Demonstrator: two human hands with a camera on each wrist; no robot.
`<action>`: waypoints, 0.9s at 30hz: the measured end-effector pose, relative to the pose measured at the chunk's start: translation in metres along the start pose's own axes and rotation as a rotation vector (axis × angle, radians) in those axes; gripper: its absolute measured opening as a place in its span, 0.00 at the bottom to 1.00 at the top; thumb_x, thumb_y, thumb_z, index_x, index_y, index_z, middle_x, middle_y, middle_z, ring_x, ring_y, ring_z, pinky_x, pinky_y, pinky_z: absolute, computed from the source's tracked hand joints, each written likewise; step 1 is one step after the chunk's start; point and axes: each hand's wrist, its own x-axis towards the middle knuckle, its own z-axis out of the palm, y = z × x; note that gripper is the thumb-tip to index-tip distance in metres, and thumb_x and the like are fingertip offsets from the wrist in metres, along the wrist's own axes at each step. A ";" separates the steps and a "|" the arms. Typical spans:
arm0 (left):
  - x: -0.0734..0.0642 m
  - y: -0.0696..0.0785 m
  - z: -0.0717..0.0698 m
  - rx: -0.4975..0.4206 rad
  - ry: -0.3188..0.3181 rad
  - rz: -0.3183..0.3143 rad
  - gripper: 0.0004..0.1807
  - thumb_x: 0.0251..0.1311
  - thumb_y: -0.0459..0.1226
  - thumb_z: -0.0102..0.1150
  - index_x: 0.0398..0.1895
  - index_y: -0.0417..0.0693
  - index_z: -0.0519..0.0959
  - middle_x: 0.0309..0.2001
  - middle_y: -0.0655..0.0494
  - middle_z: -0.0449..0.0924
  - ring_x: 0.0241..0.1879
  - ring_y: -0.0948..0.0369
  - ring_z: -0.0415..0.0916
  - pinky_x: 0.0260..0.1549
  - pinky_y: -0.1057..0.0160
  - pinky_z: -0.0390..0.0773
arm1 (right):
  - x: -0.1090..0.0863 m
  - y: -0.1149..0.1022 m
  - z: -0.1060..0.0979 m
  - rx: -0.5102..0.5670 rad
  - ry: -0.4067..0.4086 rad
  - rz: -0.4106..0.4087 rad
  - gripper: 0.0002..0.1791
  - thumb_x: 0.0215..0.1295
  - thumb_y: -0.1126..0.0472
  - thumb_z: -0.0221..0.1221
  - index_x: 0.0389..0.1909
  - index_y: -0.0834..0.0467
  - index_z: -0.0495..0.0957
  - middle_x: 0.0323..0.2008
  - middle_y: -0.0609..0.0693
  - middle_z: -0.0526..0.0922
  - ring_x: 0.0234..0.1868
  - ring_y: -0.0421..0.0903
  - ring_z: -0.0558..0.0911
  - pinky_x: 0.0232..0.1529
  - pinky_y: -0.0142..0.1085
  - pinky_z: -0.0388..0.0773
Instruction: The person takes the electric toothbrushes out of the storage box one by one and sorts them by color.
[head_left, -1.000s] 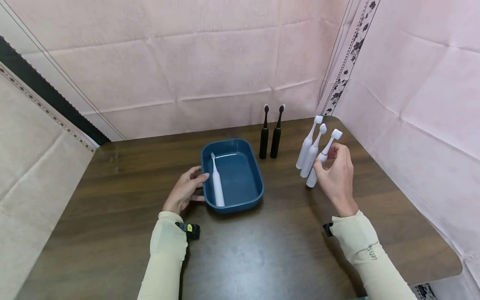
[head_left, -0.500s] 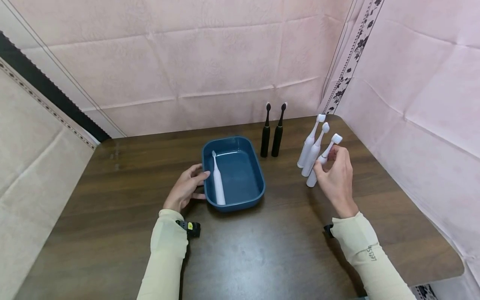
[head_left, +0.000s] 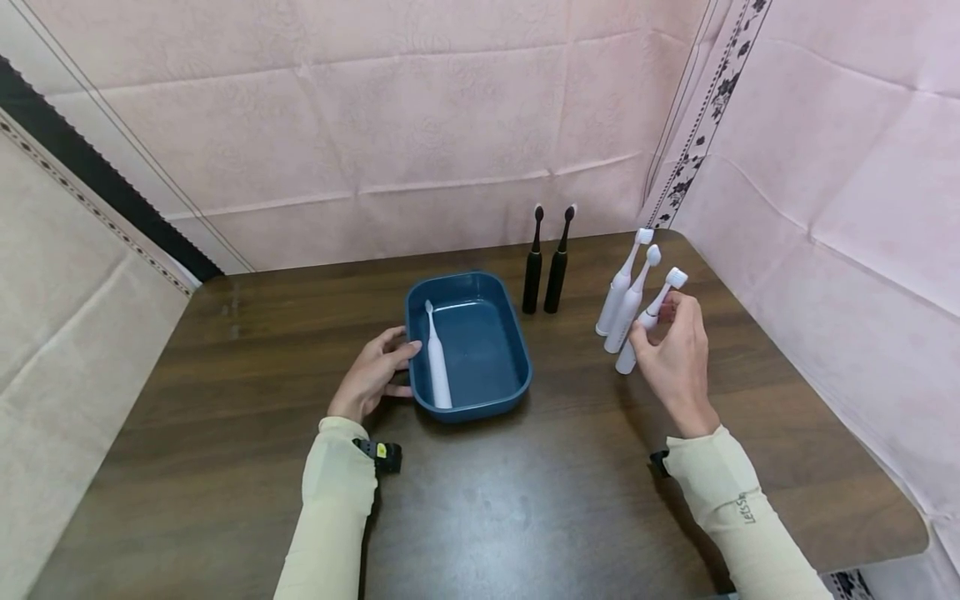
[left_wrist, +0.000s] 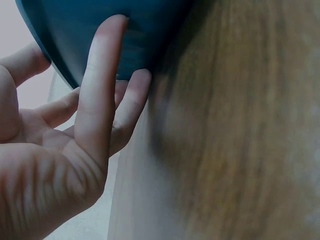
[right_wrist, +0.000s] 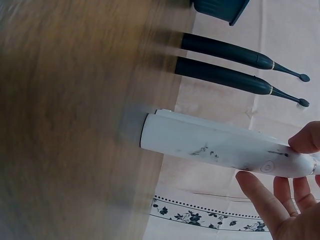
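Note:
My left hand (head_left: 372, 372) holds the left side of a dark blue plastic box (head_left: 491, 412), thumb over the rim and other fingers against the outer wall (left_wrist: 70, 30). A white electric toothbrush (head_left: 437, 367) lies along the box's left side. On the right, my right hand (head_left: 675, 354) pinches another white electric toothbrush (head_left: 626, 358) between thumb and fingers near the top of its handle. That brush is head up, its base close over the table in the right wrist view. Two more white electric toothbrushes (head_left: 624, 318) (head_left: 617, 300) stand just beyond it.
Two black electric toothbrushes (head_left: 532, 279) (head_left: 557, 279) stand upright behind the box's right corner. The brown wooden table (head_left: 480, 517) meets a pale cloth wall (head_left: 450, 125) at the back and another cloth wall (head_left: 862, 208) on the right.
Both hands keep the same holds. The whole scene shifts slightly in the head view; the box and the toothbrushes keep their places relative to one another.

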 end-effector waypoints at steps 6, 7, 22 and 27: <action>0.000 0.000 0.000 0.007 0.003 0.003 0.35 0.62 0.50 0.55 0.70 0.59 0.55 0.63 0.50 0.63 0.60 0.46 0.67 0.37 0.49 0.83 | -0.002 -0.001 -0.001 0.008 -0.017 0.020 0.26 0.53 0.65 0.61 0.52 0.65 0.64 0.42 0.61 0.72 0.42 0.52 0.77 0.27 0.11 0.64; -0.001 0.000 0.000 0.007 0.003 0.004 0.35 0.62 0.51 0.55 0.70 0.59 0.55 0.63 0.50 0.63 0.60 0.46 0.68 0.37 0.49 0.83 | -0.003 -0.002 -0.002 0.013 -0.018 0.028 0.27 0.53 0.65 0.62 0.53 0.65 0.63 0.42 0.61 0.72 0.42 0.52 0.76 0.27 0.11 0.65; -0.001 -0.001 -0.001 -0.010 0.001 0.020 0.33 0.63 0.48 0.54 0.70 0.58 0.56 0.63 0.50 0.64 0.60 0.46 0.68 0.37 0.49 0.83 | -0.016 -0.010 -0.010 0.014 0.002 0.055 0.28 0.53 0.60 0.65 0.52 0.62 0.65 0.40 0.58 0.74 0.39 0.51 0.77 0.35 0.32 0.65; -0.001 0.000 -0.001 -0.027 -0.007 0.026 0.32 0.64 0.47 0.53 0.69 0.57 0.57 0.61 0.49 0.65 0.59 0.47 0.70 0.37 0.48 0.83 | -0.023 -0.013 -0.010 0.017 0.006 0.034 0.23 0.53 0.61 0.65 0.47 0.62 0.68 0.39 0.58 0.75 0.37 0.51 0.77 0.37 0.34 0.65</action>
